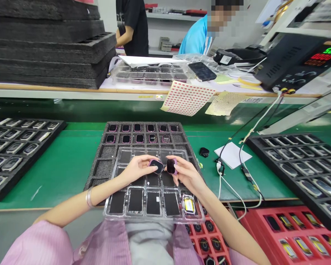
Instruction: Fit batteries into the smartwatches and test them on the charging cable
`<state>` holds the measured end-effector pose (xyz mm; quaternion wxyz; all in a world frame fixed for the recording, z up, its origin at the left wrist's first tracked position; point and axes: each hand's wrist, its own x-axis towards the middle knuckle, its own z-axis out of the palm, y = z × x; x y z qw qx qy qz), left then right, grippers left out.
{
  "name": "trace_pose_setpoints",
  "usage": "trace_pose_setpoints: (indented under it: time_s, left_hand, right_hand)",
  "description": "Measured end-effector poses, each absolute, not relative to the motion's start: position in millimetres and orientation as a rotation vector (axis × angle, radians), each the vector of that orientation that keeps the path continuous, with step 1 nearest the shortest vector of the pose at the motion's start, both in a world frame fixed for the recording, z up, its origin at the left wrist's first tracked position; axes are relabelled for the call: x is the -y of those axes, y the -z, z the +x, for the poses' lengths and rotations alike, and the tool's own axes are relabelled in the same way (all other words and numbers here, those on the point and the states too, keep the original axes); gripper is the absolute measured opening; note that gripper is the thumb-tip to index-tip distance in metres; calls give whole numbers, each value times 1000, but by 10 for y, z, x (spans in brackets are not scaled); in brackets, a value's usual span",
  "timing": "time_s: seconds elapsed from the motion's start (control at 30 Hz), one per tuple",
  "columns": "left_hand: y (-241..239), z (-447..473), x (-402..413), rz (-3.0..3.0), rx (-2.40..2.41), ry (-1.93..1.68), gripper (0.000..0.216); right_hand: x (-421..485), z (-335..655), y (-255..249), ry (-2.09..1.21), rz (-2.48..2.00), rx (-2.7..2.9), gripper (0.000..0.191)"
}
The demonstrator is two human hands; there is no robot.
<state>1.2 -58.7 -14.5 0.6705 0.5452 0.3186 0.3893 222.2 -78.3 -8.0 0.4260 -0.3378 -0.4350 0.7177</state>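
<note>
My left hand (142,167) is closed on a purple-framed smartwatch body (156,166), its dark screen facing up under my thumb. Close beside it, my right hand (186,172) pinches a second purple-framed smartwatch body (171,166), tilted so its dark face shows. Both are held above a clear plastic tray (154,218) with dark compartments. One open watch part with a yellow and silver inside (189,204) lies in its front right compartment. Beneath the tray's far part is a black foam tray (105,151), whose two back rows hold several purple-framed watch bodies (137,127).
Black foam trays of pale-framed watch parts stand at left (61,127) and right (287,184). Red trays (248,222) sit at lower right. Cables (255,176) run across the bench near a white paper (233,154). A shelf (121,95) carries a power supply (295,62). Two people are behind.
</note>
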Motion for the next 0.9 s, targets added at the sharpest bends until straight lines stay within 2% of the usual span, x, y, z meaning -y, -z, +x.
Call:
trace_pose_setpoints:
  time_s: [0.17,0.37,0.6,0.9]
  left_hand:
    - [129,-2,579,1131,-720,-878,41]
    - [126,-11,572,1059,-720,-897,27]
    - [172,23,586,911,-720,-856,36]
    - [243,16,587,1423,-893,-816,25]
  right_hand:
    - [786,2225,69,-1875,-727,1082,41]
    - [801,2250,58,-1917,-660,1053,46]
    - [805,2253,65,-1914,-654,1064,46]
    - [807,2244,76,-1889,-725,1148,46]
